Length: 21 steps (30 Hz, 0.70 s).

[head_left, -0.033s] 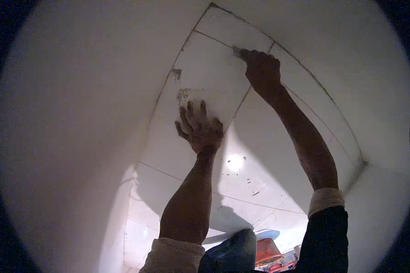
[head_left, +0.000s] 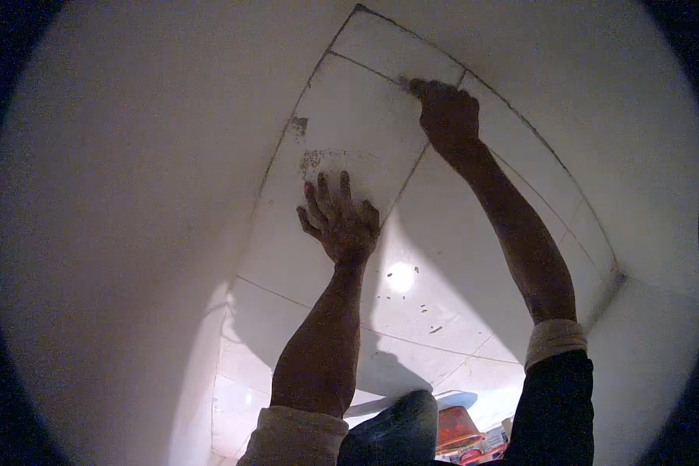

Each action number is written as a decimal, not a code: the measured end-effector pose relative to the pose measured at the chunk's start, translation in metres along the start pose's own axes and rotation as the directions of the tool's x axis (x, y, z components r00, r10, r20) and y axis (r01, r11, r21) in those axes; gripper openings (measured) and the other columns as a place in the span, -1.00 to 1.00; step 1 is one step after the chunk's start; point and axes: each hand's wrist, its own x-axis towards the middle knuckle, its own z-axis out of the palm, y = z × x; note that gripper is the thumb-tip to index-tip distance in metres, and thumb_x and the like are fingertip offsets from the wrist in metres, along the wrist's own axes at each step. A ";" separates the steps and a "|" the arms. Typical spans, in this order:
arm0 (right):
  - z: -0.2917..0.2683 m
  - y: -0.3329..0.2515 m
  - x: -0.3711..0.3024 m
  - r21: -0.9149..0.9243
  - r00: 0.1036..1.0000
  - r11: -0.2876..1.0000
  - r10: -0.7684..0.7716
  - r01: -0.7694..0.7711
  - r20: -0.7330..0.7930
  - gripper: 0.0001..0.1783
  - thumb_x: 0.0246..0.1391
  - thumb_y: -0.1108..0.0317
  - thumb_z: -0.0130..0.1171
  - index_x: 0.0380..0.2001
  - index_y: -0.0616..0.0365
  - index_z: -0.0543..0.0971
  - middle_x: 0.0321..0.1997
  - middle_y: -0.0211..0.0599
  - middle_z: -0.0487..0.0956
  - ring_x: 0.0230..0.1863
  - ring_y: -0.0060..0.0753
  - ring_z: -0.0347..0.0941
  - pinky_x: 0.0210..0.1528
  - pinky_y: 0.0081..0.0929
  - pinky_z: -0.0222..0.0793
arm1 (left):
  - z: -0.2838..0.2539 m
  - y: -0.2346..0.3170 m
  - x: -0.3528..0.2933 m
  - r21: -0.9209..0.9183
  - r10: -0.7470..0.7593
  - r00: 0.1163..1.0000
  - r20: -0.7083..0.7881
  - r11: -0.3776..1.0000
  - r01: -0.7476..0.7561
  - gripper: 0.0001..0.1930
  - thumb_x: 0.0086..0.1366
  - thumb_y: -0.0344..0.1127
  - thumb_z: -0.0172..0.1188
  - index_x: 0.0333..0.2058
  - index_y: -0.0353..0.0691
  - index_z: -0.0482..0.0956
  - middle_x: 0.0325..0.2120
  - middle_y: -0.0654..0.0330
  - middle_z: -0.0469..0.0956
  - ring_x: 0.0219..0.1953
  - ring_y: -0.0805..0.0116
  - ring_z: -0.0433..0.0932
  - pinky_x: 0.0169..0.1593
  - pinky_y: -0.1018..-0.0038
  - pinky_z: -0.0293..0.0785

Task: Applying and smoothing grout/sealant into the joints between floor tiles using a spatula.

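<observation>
Two bare hands work over one pale surface of large, glossy, off-white tiles (head_left: 443, 225) divided by thin dark seams. The right hand (head_left: 449, 116) is curled into a fist around one small, dark grey piece (head_left: 405, 83), whose kind is too blurred to tell. That piece pokes out on the left of the grip, beyond the thumb side, on or just over a dark seam (head_left: 365, 66) near the far end of the surface. The left hand (head_left: 342, 221) grips nothing, its fingers splayed and palm down on a tile. Just past its fingertips lie two patches of dark, grainy residue: one larger, speckled patch (head_left: 312, 161) and one smaller, squarish patch (head_left: 299, 126) by the left edge. At least seven dark crumbs (head_left: 436, 330) dot the tiles between the forearms. Two pale, bunched cuffs show, the right one (head_left: 557, 342) over one dark sleeve (head_left: 555, 408). One knee in blue fabric (head_left: 400, 427) juts up at the lower edge, beside one red-orange box-like container (head_left: 457, 426) and some printed, multicoloured packaging (head_left: 491, 443), its lettering too small and blurred to read.
</observation>
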 end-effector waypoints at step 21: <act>0.023 -0.007 -0.010 0.049 0.996 0.995 0.092 -0.091 -0.019 -0.56 0.21 0.38 -0.02 0.17 -0.01 0.48 -0.11 -0.04 0.65 -0.34 0.00 0.65 -0.44 -0.07 0.56 | 0.007 -0.003 -0.003 -0.032 -0.019 1.000 0.018 0.999 0.020 -0.33 0.27 0.05 -0.01 0.35 0.08 0.25 0.41 0.09 0.08 0.47 -0.06 -0.07 0.38 -0.26 -0.21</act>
